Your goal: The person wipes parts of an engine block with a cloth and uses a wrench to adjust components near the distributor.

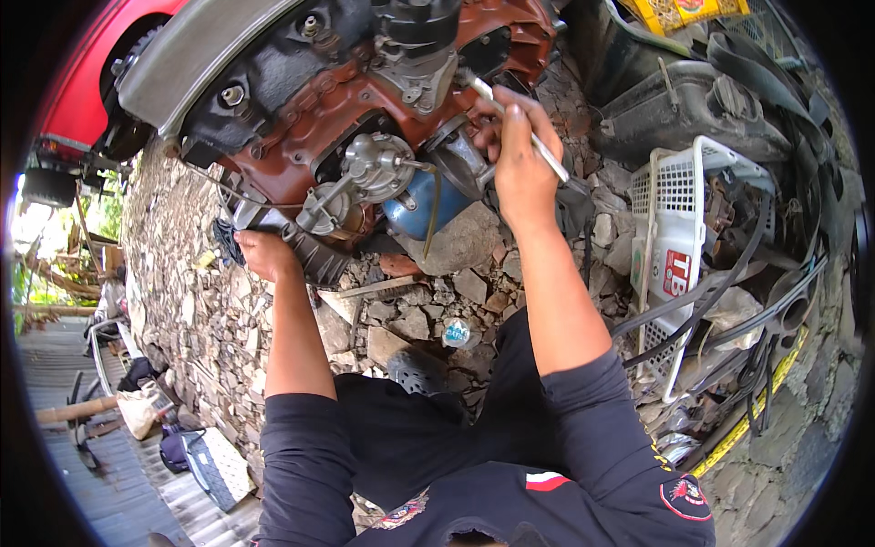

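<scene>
An engine (305, 128) with black and rust-red castings fills the upper middle. My right hand (521, 169) is closed around a slim white-handled tool, apparently a brush (553, 159); its tip is against or close to the castings beside the grey bracket (419, 77). Below that hand's fingers sit a grey metal fitting (451, 146) and a blue canister (415, 205). My left hand (264, 252) grips the edge of a grey cast housing (258, 211) at the engine's lower left, its fingertips partly hidden. A round metal pump-like part (369, 173) with a hose is between my hands.
Stony ground (196, 255) surrounds the engine. At right are a white plastic basket (665, 333) of parts, a dark tank (656, 109), hoses and cables. Corrugated metal sheets (77, 483) with bags and tools lie lower left; a red vehicle (87, 64) stands upper left.
</scene>
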Available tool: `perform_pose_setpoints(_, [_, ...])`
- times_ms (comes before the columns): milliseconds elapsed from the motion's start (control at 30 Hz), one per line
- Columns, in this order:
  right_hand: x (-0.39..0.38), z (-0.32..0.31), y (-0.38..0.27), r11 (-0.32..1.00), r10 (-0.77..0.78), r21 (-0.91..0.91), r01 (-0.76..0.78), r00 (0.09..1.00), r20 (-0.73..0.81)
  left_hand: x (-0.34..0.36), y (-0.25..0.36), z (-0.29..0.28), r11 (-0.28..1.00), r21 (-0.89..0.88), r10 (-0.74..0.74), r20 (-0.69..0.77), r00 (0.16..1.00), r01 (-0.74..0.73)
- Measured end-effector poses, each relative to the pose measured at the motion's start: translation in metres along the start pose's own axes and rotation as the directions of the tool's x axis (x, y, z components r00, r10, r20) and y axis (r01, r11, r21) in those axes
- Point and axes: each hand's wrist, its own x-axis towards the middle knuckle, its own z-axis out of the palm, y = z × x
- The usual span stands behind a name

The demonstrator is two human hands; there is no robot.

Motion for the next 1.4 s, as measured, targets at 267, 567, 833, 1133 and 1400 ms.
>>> perform_pose_setpoints(267, [0.001,0.004,-0.006,0.995,0.086,-0.056,-0.082,0.993,0.084,0.005,-0.006,0.004,0.999,0.050,0.017,-0.068,0.998,-0.013])
perform_pose_setpoints(567, [-0.017,0.038,0.003,1.000,-0.005,-0.027,0.004,1.000,-0.006,0.000,0.002,-0.002,0.999,0.008,-0.033,-0.011,0.999,0.033])
perform_pose_setpoints(833, [-0.018,0.040,-0.006,0.965,-0.031,-0.249,0.080,0.981,0.193,-0.002,0.005,-0.010,0.998,-0.046,-0.042,0.009,0.999,0.043])
perform_pose_setpoints(1133, [0.012,0.018,-0.004,0.920,-0.071,-0.369,0.130,0.983,0.169,0.001,-0.001,-0.008,0.996,-0.083,-0.044,0.027,0.999,0.046])
perform_pose_setpoints(1400, [0.019,0.013,0.003,0.931,-0.121,-0.319,0.179,0.974,0.193,0.000,0.003,-0.009,0.991,-0.130,-0.037,0.053,0.998,0.044])
